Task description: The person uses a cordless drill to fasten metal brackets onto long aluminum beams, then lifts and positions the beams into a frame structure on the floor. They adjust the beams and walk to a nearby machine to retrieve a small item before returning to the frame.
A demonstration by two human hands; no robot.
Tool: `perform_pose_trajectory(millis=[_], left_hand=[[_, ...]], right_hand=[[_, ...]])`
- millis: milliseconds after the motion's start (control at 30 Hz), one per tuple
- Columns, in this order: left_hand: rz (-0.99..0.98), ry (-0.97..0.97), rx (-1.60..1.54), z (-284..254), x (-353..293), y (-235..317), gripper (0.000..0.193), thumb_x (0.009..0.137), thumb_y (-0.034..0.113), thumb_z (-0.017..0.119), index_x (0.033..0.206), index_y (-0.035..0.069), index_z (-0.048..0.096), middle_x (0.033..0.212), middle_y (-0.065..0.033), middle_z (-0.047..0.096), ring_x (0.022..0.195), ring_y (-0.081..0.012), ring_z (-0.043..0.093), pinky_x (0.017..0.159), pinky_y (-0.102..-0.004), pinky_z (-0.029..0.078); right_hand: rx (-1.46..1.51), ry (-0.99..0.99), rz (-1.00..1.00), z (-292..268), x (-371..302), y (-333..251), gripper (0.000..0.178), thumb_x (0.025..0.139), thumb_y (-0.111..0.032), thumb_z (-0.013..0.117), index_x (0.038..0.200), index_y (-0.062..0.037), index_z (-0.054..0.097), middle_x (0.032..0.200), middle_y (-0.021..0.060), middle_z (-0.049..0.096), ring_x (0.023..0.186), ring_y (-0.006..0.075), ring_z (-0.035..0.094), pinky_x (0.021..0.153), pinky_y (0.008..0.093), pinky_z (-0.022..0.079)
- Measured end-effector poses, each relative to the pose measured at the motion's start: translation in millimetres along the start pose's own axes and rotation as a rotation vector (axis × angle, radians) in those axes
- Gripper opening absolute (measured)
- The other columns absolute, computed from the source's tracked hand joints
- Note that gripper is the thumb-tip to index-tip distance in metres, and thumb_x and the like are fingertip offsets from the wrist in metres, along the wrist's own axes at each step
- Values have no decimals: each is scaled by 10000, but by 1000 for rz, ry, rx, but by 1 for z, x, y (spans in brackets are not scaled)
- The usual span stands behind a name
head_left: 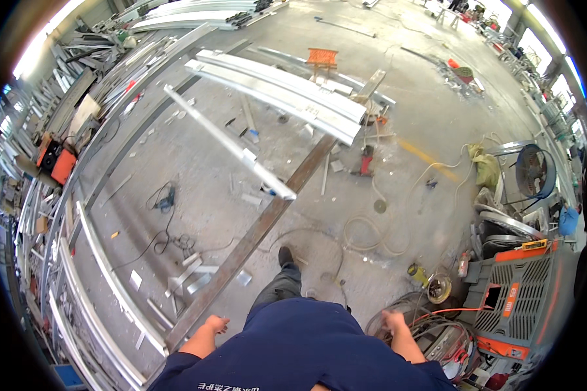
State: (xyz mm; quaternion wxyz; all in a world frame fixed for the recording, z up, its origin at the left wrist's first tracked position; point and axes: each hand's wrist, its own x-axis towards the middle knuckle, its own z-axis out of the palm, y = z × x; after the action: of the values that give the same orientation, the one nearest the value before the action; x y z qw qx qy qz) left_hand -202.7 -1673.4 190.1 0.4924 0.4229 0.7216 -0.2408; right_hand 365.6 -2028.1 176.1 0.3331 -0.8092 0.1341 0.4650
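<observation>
I stand on a concrete workshop floor, looking down past my dark blue shirt and one black shoe. My left hand hangs at my side with curled fingers and nothing in it, just over the near end of a long brown steel beam lying on the floor. My right hand is blurred, loosely closed and holds nothing; it is above a coil of cables. A long pale aluminium profile lies across the floor ahead, beyond both hands.
Stacked silver metal profiles lie ahead, with an orange stool behind. An orange and grey machine and a fan stand at the right. Metal frames line the left. Hoses, offcuts and a blue drill litter the floor.
</observation>
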Motion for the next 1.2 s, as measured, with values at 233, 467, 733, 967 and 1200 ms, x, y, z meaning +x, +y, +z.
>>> perform_pose_trajectory(millis=[233, 467, 733, 967, 1200], left_hand=[[293, 138, 10, -75, 61, 196, 455, 865, 410, 611, 898, -28, 730, 843, -159, 729, 776, -228, 708, 693, -361, 546], [578, 165, -181, -119, 81, 319, 382, 847, 322, 682, 977, -36, 715, 815, -142, 716, 747, -211, 683, 690, -354, 530], [185, 264, -227, -99, 69, 257, 415, 823, 379, 624, 889, -20, 717, 733, -161, 704, 689, -260, 696, 660, -364, 539], [-130, 103, -486, 20, 1, 150, 391, 949, 337, 518, 1070, -8, 655, 953, -178, 711, 759, -294, 698, 667, -406, 558], [-229, 235, -461, 82, -106, 206, 451, 877, 391, 610, 1032, -25, 691, 959, -138, 730, 858, -219, 707, 761, -338, 548]], right_hand=[[-244, -115, 116, 19, -81, -97, 138, 903, -93, 640, 920, 43, 652, 711, 118, 629, 567, 221, 593, 445, 321, 412], [-78, 12, -59, 45, -14, -204, 271, 889, -163, 646, 1064, 44, 646, 887, 150, 687, 684, 228, 655, 626, 348, 549], [-352, -281, -59, 60, 85, -317, 291, 869, -177, 674, 1075, 28, 652, 899, 123, 696, 697, 217, 662, 620, 346, 552], [-356, -192, -127, 47, 193, -423, 245, 889, -158, 645, 1036, 34, 605, 836, 152, 662, 635, 267, 644, 538, 402, 543], [-525, -306, -223, 98, 227, -503, 261, 874, -170, 659, 1033, 32, 615, 820, 137, 651, 619, 237, 632, 528, 359, 536]])
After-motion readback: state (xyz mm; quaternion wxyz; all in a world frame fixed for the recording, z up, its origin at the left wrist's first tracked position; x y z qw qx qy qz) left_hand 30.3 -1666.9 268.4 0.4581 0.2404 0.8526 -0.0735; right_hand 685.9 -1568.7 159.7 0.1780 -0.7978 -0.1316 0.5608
